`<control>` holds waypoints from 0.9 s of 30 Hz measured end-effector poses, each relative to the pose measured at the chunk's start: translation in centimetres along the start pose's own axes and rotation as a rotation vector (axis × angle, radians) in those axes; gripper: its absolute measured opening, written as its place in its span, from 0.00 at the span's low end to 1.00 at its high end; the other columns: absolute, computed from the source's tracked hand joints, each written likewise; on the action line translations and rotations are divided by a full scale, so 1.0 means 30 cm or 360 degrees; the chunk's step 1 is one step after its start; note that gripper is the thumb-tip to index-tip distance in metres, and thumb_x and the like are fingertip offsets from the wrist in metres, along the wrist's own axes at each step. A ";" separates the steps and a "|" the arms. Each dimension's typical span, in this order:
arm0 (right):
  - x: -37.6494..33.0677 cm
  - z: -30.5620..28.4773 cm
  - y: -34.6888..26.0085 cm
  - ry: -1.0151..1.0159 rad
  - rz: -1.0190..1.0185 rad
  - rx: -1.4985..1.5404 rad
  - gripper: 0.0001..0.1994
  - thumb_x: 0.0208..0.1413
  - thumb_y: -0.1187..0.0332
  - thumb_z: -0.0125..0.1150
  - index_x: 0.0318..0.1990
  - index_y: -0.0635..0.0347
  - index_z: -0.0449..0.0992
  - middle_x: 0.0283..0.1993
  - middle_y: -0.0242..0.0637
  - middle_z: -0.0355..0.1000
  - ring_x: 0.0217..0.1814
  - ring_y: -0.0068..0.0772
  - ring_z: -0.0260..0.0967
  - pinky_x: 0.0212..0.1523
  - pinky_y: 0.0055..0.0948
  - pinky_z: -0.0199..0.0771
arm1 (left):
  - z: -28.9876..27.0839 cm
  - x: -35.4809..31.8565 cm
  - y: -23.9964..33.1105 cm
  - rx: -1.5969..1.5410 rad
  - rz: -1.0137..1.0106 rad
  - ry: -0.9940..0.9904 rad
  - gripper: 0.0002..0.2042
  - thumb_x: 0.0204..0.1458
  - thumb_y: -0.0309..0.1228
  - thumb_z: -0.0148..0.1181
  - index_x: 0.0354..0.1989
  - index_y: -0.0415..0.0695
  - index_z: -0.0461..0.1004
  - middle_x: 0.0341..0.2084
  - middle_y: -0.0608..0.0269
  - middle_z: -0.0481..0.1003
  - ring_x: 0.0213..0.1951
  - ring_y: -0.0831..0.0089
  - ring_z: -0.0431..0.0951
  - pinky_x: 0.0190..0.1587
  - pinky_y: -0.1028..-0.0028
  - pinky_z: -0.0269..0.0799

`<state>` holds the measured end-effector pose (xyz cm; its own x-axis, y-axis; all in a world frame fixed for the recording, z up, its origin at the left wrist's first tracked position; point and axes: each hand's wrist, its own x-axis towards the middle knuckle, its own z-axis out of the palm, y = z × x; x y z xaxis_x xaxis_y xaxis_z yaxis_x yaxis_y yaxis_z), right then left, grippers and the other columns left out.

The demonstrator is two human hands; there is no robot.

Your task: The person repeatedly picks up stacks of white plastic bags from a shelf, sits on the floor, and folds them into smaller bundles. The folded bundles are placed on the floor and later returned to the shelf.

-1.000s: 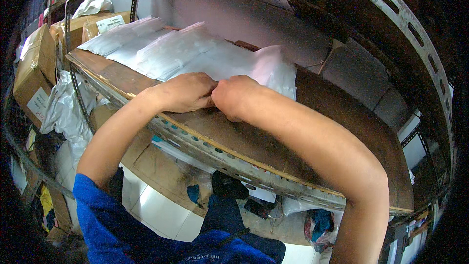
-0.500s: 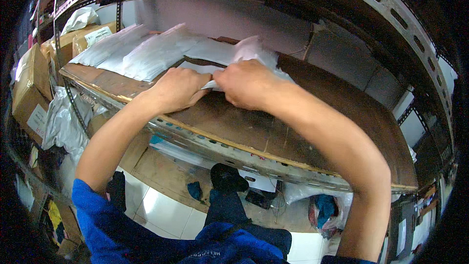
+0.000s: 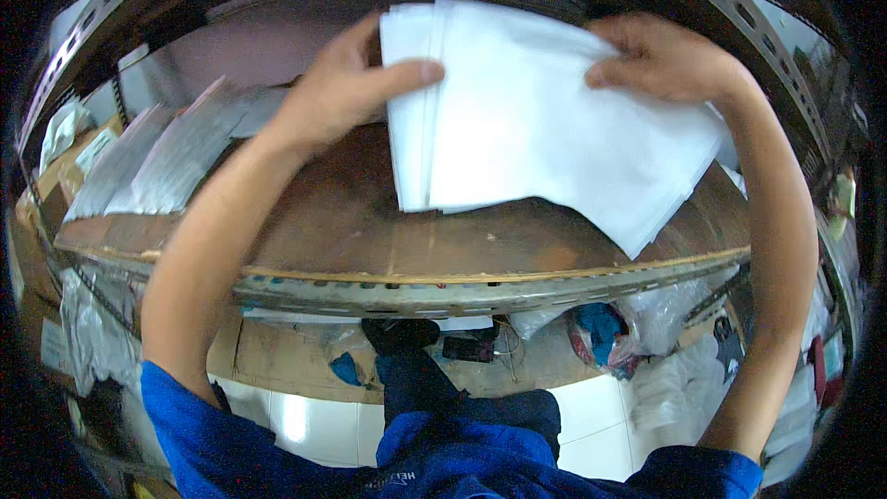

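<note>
A fanned stack of white sheets (image 3: 527,120) is held up in front of me over the brown wooden shelf board (image 3: 342,222). My left hand (image 3: 356,83) is closed on its left edge, the thumb lying across the front and the fingers behind. My right hand (image 3: 670,60) pinches the upper right side, with the thumb in front. The sheets spread apart toward the lower right, and the bottom edge sags and curls. Further left on the board, out of my hands, lean more piles of white sheets (image 3: 185,152).
A perforated metal rail (image 3: 462,300) runs along the board's front edge, and slotted uprights (image 3: 781,65) rise at the sides. Cardboard boxes (image 3: 78,162) and grey plastic wrap (image 3: 92,323) stand at the left. Below lie a clear bag with blue cloth (image 3: 601,333) and more plastic (image 3: 679,397).
Both hands have moved right and upward and lie further apart. The white stack, mostly hidden behind them before, is now raised and fanned out. My view has shifted right along the board.
</note>
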<state>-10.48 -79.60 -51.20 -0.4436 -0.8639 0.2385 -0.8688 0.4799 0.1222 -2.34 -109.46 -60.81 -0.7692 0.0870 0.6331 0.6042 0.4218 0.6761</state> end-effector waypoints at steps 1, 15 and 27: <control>-0.027 -0.020 0.016 -0.0026 0.0166 0.0073 0.22 0.58 0.55 0.59 0.51 0.64 0.72 0.39 0.44 0.76 0.42 0.36 0.73 0.49 0.33 0.71 | 0.045 -0.018 -0.063 -0.0018 0.0010 0.0183 0.34 0.43 0.43 0.71 0.54 0.33 0.67 0.43 0.46 0.75 0.46 0.64 0.76 0.54 0.67 0.69; -0.245 0.033 0.015 -0.0194 0.0389 0.0025 0.30 0.43 0.58 0.65 0.53 0.66 0.69 0.48 0.53 0.75 0.48 0.49 0.74 0.50 0.39 0.73 | 0.340 -0.061 -0.070 -0.0335 -0.0440 -0.0204 0.30 0.47 0.38 0.68 0.55 0.33 0.65 0.45 0.50 0.74 0.45 0.67 0.75 0.49 0.69 0.72; -0.746 -0.038 -0.067 0.0161 0.0229 -0.0159 0.15 0.54 0.63 0.60 0.42 0.68 0.72 0.37 0.54 0.75 0.45 0.54 0.72 0.47 0.44 0.70 | 0.661 -0.127 0.202 -0.0061 -0.0295 -0.0233 0.21 0.55 0.43 0.61 0.46 0.35 0.74 0.38 0.50 0.77 0.39 0.65 0.78 0.42 0.68 0.74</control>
<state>1.46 -61.05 -55.70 -0.5328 -0.7679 0.3556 -0.7697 0.6144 0.1736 0.13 -89.35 -66.59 -0.8878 0.1423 0.4376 0.4554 0.4081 0.7912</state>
